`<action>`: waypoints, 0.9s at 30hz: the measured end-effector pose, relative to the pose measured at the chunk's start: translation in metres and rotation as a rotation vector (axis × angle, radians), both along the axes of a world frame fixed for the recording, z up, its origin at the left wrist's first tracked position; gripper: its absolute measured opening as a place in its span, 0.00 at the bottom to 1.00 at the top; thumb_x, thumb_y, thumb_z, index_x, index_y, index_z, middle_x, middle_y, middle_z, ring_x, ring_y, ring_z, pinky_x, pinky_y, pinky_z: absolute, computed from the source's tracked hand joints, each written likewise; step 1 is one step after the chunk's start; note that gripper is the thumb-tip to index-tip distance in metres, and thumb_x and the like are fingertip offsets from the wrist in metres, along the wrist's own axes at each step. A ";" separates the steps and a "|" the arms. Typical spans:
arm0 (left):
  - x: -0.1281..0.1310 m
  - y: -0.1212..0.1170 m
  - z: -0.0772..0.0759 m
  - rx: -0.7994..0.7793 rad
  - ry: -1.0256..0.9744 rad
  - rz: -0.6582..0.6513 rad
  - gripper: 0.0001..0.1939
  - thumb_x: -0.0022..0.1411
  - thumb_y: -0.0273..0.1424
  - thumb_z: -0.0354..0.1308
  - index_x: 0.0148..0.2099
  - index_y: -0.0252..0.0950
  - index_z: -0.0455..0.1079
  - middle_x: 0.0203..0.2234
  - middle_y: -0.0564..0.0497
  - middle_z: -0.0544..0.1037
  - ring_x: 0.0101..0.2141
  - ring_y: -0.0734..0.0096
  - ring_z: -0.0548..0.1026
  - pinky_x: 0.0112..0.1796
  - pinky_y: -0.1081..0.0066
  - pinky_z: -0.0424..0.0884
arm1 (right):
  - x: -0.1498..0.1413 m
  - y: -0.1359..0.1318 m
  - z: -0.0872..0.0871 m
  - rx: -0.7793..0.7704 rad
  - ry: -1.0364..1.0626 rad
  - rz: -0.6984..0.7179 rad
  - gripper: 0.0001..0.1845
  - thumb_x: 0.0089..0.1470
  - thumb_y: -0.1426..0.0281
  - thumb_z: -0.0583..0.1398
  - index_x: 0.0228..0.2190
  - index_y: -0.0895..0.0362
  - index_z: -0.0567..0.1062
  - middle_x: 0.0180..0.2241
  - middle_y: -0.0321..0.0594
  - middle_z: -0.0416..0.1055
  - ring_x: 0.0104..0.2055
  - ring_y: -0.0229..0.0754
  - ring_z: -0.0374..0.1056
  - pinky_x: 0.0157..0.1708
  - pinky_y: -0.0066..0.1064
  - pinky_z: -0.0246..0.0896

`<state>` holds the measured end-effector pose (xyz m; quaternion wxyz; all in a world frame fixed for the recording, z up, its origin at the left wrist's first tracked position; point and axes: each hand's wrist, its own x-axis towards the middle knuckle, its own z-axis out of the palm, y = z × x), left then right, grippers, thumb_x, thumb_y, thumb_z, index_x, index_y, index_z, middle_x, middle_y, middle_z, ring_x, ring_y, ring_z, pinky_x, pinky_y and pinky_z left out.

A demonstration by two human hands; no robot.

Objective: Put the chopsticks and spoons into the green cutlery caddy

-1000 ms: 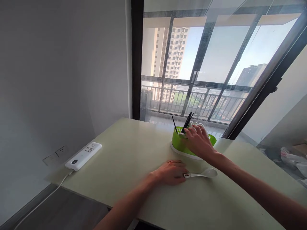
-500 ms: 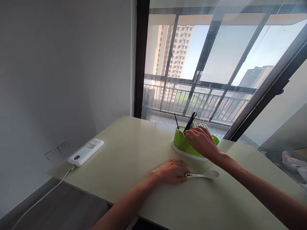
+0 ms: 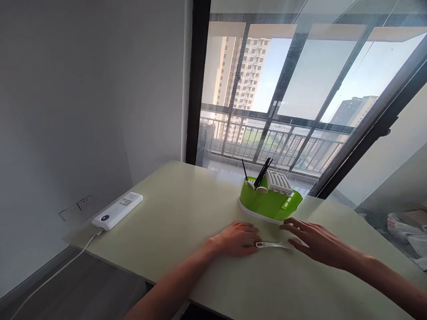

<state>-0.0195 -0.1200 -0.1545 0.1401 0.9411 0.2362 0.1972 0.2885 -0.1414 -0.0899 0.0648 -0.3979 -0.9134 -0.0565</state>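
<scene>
A white spoon (image 3: pixel 271 245) lies on the pale table (image 3: pixel 187 209). My left hand (image 3: pixel 237 238) rests flat beside its handle end, fingers out, touching or nearly touching it. My right hand (image 3: pixel 315 241) hovers over the spoon's bowl end with fingers spread, holding nothing I can see. Behind them stands a green cutlery holder (image 3: pixel 268 203) on a white base. It holds black chopsticks (image 3: pixel 262 172), two white spoons (image 3: pixel 261 190) and a white slotted insert (image 3: pixel 278 182).
A white power strip (image 3: pixel 117 210) lies at the table's left edge, its cable dropping to the floor. A grey wall with sockets (image 3: pixel 77 207) is on the left. A large window and a dark frame stand behind the table. Bags lie on the floor at right.
My right hand has left the green holder and come down over the spoon's bowl end. A white spoon now sits in the holder. My left hand has stayed put.
</scene>
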 end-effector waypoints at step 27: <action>0.001 0.004 -0.002 -0.182 -0.171 -0.110 0.13 0.68 0.43 0.57 0.42 0.44 0.80 0.46 0.51 0.81 0.51 0.64 0.75 0.57 0.65 0.64 | -0.076 -0.030 0.032 -0.897 0.590 -0.062 0.19 0.62 0.51 0.57 0.39 0.55 0.68 0.17 0.27 0.66 0.18 0.35 0.65 0.21 0.27 0.61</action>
